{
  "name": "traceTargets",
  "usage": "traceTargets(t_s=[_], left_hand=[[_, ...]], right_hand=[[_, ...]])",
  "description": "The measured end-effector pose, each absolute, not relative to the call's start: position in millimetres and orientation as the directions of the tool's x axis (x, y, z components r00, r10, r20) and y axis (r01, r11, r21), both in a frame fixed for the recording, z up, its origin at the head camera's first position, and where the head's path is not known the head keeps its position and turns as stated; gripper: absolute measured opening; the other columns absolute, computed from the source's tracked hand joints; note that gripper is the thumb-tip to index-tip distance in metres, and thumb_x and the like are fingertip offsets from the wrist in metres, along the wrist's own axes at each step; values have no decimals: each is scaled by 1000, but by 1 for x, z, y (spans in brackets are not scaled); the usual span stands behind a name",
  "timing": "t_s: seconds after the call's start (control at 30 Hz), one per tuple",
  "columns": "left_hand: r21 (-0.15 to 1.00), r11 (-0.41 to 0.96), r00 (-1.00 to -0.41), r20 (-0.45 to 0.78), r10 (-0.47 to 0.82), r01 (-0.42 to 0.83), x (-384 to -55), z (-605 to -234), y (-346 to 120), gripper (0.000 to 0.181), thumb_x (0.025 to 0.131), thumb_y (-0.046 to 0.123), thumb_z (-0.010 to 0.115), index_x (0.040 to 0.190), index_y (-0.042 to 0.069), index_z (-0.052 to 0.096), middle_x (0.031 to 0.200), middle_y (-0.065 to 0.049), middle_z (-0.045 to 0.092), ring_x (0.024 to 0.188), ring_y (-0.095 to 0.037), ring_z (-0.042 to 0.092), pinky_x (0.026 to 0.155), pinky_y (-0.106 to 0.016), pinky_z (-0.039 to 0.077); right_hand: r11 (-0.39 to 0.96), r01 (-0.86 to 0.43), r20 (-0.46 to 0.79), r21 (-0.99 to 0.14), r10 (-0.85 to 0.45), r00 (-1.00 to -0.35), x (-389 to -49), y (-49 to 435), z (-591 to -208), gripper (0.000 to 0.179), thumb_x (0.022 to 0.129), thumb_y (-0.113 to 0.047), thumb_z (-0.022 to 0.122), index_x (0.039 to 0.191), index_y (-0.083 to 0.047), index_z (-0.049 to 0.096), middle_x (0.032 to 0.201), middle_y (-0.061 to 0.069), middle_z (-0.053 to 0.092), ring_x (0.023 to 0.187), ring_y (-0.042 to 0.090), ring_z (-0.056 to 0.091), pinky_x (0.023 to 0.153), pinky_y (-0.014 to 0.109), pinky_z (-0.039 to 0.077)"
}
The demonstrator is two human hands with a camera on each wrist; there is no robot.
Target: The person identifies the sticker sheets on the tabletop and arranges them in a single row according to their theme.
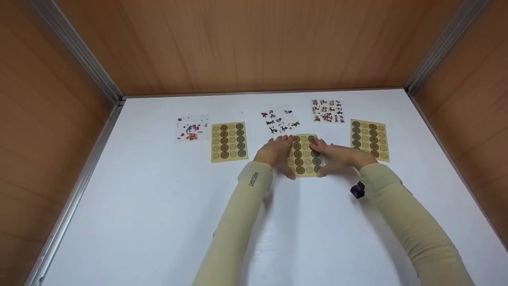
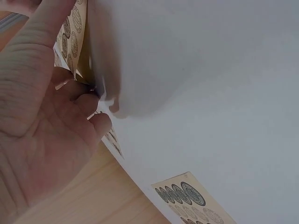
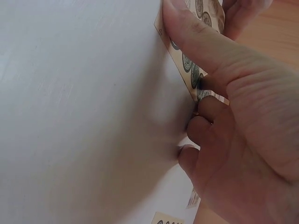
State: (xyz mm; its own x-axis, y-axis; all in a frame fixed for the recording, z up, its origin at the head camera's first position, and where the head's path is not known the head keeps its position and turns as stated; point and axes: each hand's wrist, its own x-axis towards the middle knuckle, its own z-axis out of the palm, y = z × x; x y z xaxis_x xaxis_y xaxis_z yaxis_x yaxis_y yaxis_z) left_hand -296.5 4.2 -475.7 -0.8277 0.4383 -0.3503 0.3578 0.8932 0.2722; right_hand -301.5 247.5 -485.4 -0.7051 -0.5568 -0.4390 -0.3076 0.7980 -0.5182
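A tan sheet of round coin-like stickers [image 1: 304, 159] is between both hands near the middle of the table. My left hand [image 1: 279, 155] grips its left edge, and in the left wrist view the sheet [image 2: 70, 42] bends up off the table beside the thumb and curled fingers. At the opposite edge, my right hand [image 1: 337, 157] holds on. The right wrist view has that thumb over the sheet [image 3: 187, 60] and the fingers curled at its edge. Fingertips are partly hidden by the sheet and hands.
Similar tan sheets lie to the left [image 1: 229, 142] and right [image 1: 371, 140]. Behind are clear sheets of small colourful stickers at the left [image 1: 192, 129], centre [image 1: 279, 121] and back right [image 1: 328, 111]. Wooden panels [image 1: 254, 47] wall the white table [image 1: 158, 222] at the back and sides.
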Motion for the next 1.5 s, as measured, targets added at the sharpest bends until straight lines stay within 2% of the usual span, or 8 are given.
traceTargets(t_s=[0.37,0.53,0.67,0.77,0.9,1.13,1.37,1.5], left_hand=[[301,896,-840,-344,421,326,-292,-475,7,134,63,48,95,164,14,14,166,-8,25,152,-28,24,124,-42,19],[342,880,-838,-323,439,329,-290,-475,4,134,62,43,97,164,12,15,164,-8,31,149,-25,31,123,-37,23],[370,863,-837,-297,460,343,-289,-477,2,126,62,40,98,161,12,25,157,-8,43,143,-26,42,120,-37,29],[382,853,-832,-285,475,356,-289,-478,2,114,63,39,98,156,13,36,148,-6,53,136,-25,49,118,-37,34],[424,836,-826,-282,488,349,-288,-480,2,101,66,33,97,150,16,44,140,-3,59,131,-23,53,116,-38,38],[531,802,-839,-276,470,274,-282,-484,4,102,68,18,97,155,18,43,148,-1,54,138,-21,47,119,-36,32],[399,871,-887,-233,399,287,-272,-481,10,109,68,29,97,159,23,37,145,-11,51,132,-29,49,111,-43,43],[447,850,-888,-216,406,280,-270,-482,14,112,68,19,96,159,16,31,141,-12,56,127,-28,53,111,-38,43]], right_hand=[[784,-263,-433,-562,-550,-714,-299,250,-487,120,84,-33,83,163,-16,-6,164,17,-20,152,41,-2,123,54,3],[765,-274,-408,-582,-567,-715,-300,250,-489,124,83,-32,83,161,-13,-12,163,16,-25,152,37,-9,123,50,0],[757,-268,-402,-596,-570,-716,-300,250,-490,126,83,-30,84,161,-13,-13,162,14,-27,152,34,-13,123,49,-3],[752,-290,-387,-592,-581,-716,-301,250,-490,127,83,-31,84,161,-11,-14,163,16,-26,152,36,-13,123,49,-3],[748,-320,-369,-582,-593,-715,-302,251,-491,127,83,-32,84,160,-9,-14,163,19,-25,152,38,-11,123,50,-2],[758,-309,-384,-574,-583,-716,-302,254,-492,126,83,-36,83,161,-12,-13,164,17,-23,152,39,-8,123,50,0],[762,-292,-394,-578,-574,-718,-303,254,-492,126,83,-35,83,161,-14,-13,165,16,-18,152,40,-7,123,53,0],[767,-254,-419,-589,-559,-716,-302,254,-493,124,82,-35,84,163,-17,-8,165,17,-16,152,39,-8,123,54,-2]])
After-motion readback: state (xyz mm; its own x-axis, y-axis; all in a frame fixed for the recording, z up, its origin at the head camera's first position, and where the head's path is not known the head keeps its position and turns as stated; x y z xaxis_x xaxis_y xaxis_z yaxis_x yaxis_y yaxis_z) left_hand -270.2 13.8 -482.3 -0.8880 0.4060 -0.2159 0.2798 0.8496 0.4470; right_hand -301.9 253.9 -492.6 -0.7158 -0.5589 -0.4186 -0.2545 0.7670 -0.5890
